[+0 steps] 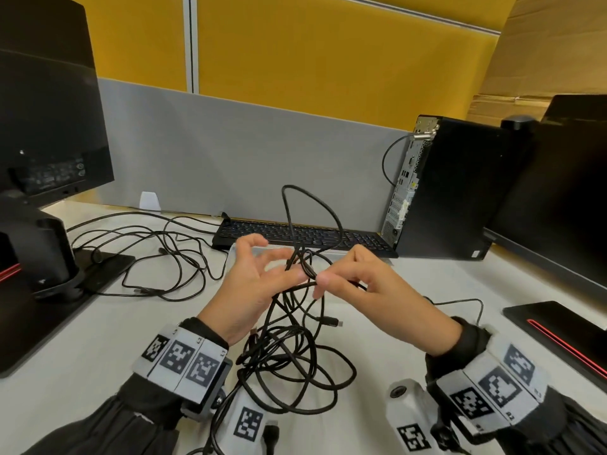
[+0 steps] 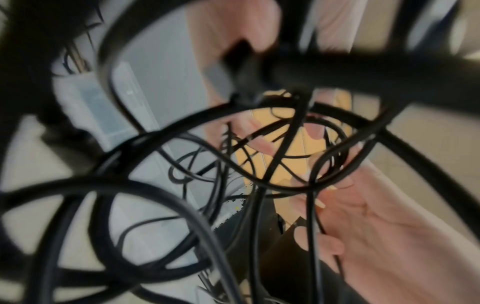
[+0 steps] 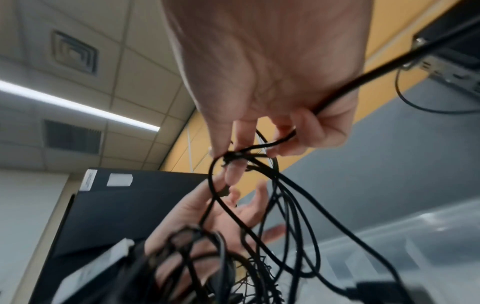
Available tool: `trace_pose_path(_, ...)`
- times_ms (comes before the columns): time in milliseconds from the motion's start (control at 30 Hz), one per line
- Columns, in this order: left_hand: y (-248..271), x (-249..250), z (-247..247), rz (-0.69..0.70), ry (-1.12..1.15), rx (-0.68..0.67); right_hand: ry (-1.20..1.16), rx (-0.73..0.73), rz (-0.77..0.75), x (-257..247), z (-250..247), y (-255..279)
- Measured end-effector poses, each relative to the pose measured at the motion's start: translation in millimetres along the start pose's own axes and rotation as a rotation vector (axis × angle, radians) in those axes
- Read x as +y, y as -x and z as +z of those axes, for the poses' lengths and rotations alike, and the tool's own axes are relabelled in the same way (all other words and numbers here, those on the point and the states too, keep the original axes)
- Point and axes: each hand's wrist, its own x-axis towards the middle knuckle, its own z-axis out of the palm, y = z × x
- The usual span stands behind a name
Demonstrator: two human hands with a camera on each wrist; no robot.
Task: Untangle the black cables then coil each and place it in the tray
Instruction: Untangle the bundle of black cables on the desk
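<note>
A tangle of black cables [image 1: 289, 356] lies on the white desk between my wrists, with strands rising to a knot [image 1: 307, 270] held in the air. My right hand [image 1: 328, 280] pinches a strand at that knot between thumb and fingers; the right wrist view shows its fingers [image 3: 239, 144] curled round the cable [image 3: 259, 146]. My left hand [image 1: 262, 274] is spread, palm towards the knot, its fingertips touching the strands without gripping. One loop [image 1: 308, 208] stands up above both hands. The clear plastic tray [image 1: 234, 254] sits just behind the hands, mostly hidden.
A black keyboard [image 1: 305, 234] lies behind the tray and a PC tower [image 1: 443, 188] stands at the right. Monitors stand at the left [image 1: 49, 110] and right [image 1: 565, 192]. More thin cables [image 1: 164, 257] sprawl over the desk at the left.
</note>
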Motion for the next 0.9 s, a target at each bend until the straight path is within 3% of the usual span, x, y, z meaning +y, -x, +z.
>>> trace_pose_path(100, -0.6, 1.6, -6.3, 0.122, -0.336, 0.034, -0.046, -0.029, 0.068, 1.5, -0.9, -1.9)
trace_pose_path(167, 0.3, 5.8, -7.6, 0.131, -0.551, -0.012, -0.142, -0.039, 0.127, 3.0, -0.9, -0.8)
trace_pose_path(300, -0.8, 8.1, -7.8, 0.176, -0.616, -0.049, -0.291, -0.029, 0.142, 1.0, 6.4, 1.8)
trace_pose_path(433, -0.1, 8.6, -7.1, 0.198, -0.698, -0.049, -0.267, -0.005, 0.064, 2.4, 13.7, -1.3)
trace_pose_path(533, 1.6, 9.3, -3.3, 0.167, -0.700, -0.077, -0.131, 0.017, 0.019, 3.6, 17.0, -5.0)
trace_pose_path(700, 4.4, 9.8, 3.2, 0.050, -0.486, -0.097, -0.009, 0.092, -0.063, 3.1, 19.7, -6.6)
trace_pose_path(900, 3.3, 5.5, 3.2, -0.053, -0.356, -0.073, 0.108, 0.064, -0.110, 4.1, 19.1, -4.2)
